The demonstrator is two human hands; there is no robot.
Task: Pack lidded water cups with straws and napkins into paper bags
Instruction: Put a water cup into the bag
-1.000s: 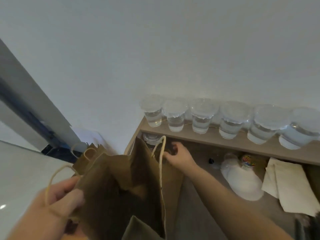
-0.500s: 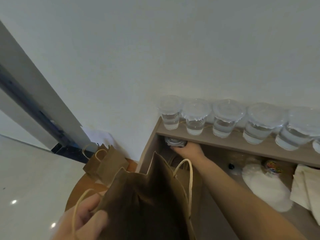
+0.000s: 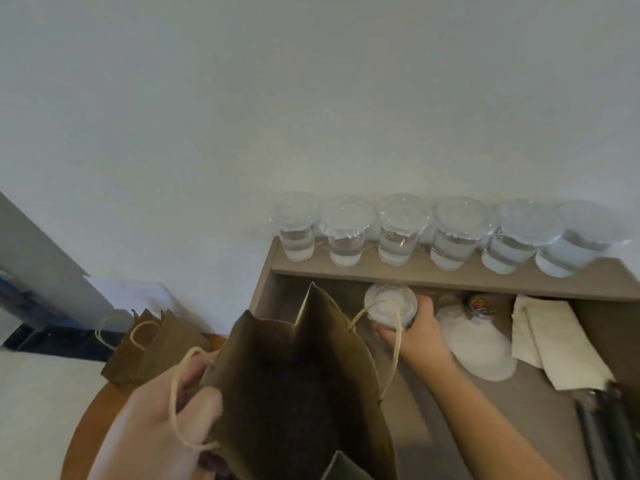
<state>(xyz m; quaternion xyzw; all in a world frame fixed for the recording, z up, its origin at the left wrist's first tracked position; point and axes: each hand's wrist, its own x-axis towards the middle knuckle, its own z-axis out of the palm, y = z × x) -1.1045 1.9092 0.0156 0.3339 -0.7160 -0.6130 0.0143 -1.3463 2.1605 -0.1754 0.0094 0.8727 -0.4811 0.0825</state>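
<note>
Since half a second ago, the brown paper bag [image 3: 287, 375] stands with its mouth wider open, and the right hand [image 3: 420, 336] has drawn out from under the left end of the wooden shelf [image 3: 433, 277] with a lidded cup [image 3: 389, 304]. Its fingers curl round the cup's side, holding it just behind the bag's far twine handle [image 3: 398, 341] and just outside the mouth. The left hand [image 3: 156, 424] pinches the bag's near edge, with the near handle looped over its fingers. The bag's inside is dark, so its contents cannot be told. On the shelf stands a row of six cups [image 3: 398, 237], each lidded and part full of water. Below the shelf, right of the held cup, lie a white heap [image 3: 481, 348] and pale napkins [image 3: 561, 344]. Folded paper bags [image 3: 149, 348] lean at the left.
</note>
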